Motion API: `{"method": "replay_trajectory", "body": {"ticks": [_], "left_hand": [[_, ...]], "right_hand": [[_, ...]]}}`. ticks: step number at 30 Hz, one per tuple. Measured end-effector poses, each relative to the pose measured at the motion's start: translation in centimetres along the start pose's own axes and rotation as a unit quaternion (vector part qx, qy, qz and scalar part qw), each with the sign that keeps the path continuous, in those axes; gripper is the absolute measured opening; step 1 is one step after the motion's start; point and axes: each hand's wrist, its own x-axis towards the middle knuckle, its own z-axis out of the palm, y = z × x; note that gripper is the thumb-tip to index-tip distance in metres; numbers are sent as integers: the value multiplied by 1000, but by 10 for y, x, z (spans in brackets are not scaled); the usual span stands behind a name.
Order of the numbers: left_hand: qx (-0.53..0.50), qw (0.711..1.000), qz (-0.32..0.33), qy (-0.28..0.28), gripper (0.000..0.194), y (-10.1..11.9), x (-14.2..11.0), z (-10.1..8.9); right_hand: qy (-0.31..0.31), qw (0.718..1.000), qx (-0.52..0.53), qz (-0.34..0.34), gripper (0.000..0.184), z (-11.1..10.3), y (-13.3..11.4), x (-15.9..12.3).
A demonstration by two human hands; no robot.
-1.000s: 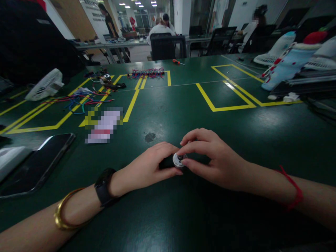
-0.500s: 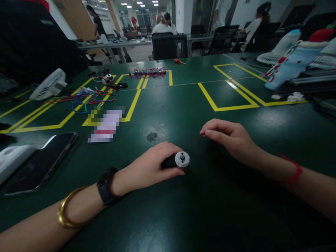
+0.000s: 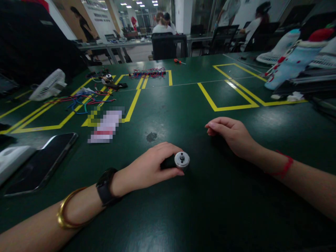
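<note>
Green tabletop (image 3: 223, 213) beneath both my arms. My right grip (image 3: 233, 136) stands apart from the left, thumb and fingers pinched together; can't tell if anything is between them. My left grip (image 3: 147, 168) is closed on a round metal piece (image 3: 178, 162), held out at the fingertips, thumb nearside, forefinger farside, gap behind it towards the palm. Face up; small dark hub (image 3: 182, 158) at centre.
</note>
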Motion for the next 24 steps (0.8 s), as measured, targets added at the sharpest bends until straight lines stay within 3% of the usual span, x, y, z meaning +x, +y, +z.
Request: {"method": "replay_trajectory", "body": {"ticks": [13,17,19,22,24], "left_hand": [[-3,1000,3,-2,33,1,0,0],[-1,1000,2,-2,34,0,1,0],[0,1000,2,-1,33,0,0,0],[3,1000,2,-1,33,0,0,0],[2,1000,2,-2,32,0,0,1]], "right_hand": [[-11,999,-36,-8,23,-1,-2,-2],[-32,994,-97,-31,25,-1,-3,-2],[-70,982,-163,-64,24,1,-3,-2],[-153,935,-271,-169,14,8,-8,-7],[-175,914,-282,-235,13,15,-14,-15]]}}
